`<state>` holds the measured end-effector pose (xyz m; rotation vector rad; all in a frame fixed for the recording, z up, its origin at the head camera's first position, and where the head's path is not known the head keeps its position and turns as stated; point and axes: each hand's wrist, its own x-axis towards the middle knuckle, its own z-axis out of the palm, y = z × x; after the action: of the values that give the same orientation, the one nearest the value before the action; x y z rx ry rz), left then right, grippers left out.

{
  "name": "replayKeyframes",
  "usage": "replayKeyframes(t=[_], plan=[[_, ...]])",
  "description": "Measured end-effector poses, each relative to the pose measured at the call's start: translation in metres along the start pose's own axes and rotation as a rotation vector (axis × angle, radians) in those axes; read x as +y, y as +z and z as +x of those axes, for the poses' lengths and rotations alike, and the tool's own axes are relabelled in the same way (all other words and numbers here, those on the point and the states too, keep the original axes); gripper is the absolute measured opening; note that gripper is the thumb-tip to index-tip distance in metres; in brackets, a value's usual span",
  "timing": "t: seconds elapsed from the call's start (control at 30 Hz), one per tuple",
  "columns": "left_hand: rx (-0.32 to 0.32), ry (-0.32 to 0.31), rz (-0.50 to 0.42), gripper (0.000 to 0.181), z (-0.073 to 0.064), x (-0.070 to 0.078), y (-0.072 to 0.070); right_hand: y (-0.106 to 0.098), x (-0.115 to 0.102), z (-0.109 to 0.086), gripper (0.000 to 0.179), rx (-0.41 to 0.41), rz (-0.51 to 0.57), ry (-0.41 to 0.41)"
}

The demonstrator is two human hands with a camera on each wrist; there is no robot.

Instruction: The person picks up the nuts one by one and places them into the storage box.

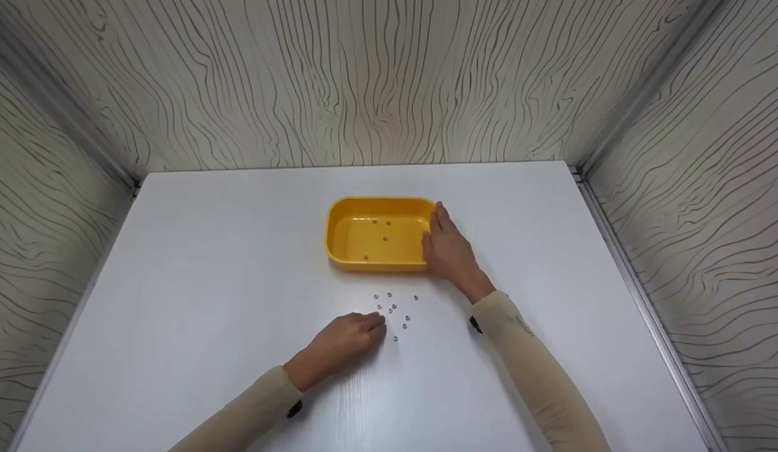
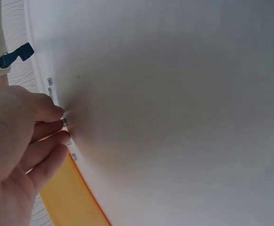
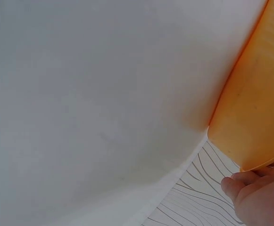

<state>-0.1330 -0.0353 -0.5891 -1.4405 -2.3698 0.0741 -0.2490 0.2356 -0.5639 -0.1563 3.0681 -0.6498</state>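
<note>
A yellow plastic tray (image 1: 378, 267) stands upright near the middle of the table, with several small metal nuts (image 1: 385, 238) on its floor. At its right end my right hand (image 1: 453, 256) grips the wall, thumb over the rim and fingers along the outside. More small nuts (image 1: 407, 318) lie scattered in front of the tray. My left hand (image 1: 344, 340) is low over the table at their left side, fingers bent. In the left wrist view, one nut (image 2: 64, 122) shows right at its thumb and index fingertips; whether they pinch it is unclear.
The white table (image 1: 207, 263) runs back to a wood-grain patterned wall (image 1: 364, 81). Similar panels with metal rails (image 1: 646, 263) stand along both sides. Dark straps (image 1: 294, 409) hang beneath the sleeves near the wrists.
</note>
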Motion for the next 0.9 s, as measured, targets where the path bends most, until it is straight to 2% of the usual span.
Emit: replayKeyframes(t=[0.23,0.4,0.57,0.7,0.9], plan=[[0.003,0.014,0.04,0.026,-0.0014,-0.0009,0.0007,-0.0002,0.0019,0.0002,0.069,-0.009,0.007,-0.019],[-0.012,0.047,0.135,0.027,-0.0002,0.0003,0.0005,0.0007,0.0032,0.0005,0.07,-0.008,0.0,-0.009],[-0.054,0.073,0.211,0.022,0.0026,0.0019,-0.0001,0.0,0.0026,0.0007,0.069,-0.011,0.003,-0.008],[-0.068,0.078,0.217,0.017,0.0047,0.0023,0.0001,-0.0007,0.0013,0.0006,0.07,-0.024,0.007,-0.001],[-0.038,0.09,0.242,0.012,0.0056,0.003,0.0001,-0.0004,0.0007,0.0008,0.069,-0.029,-0.005,0.008]])
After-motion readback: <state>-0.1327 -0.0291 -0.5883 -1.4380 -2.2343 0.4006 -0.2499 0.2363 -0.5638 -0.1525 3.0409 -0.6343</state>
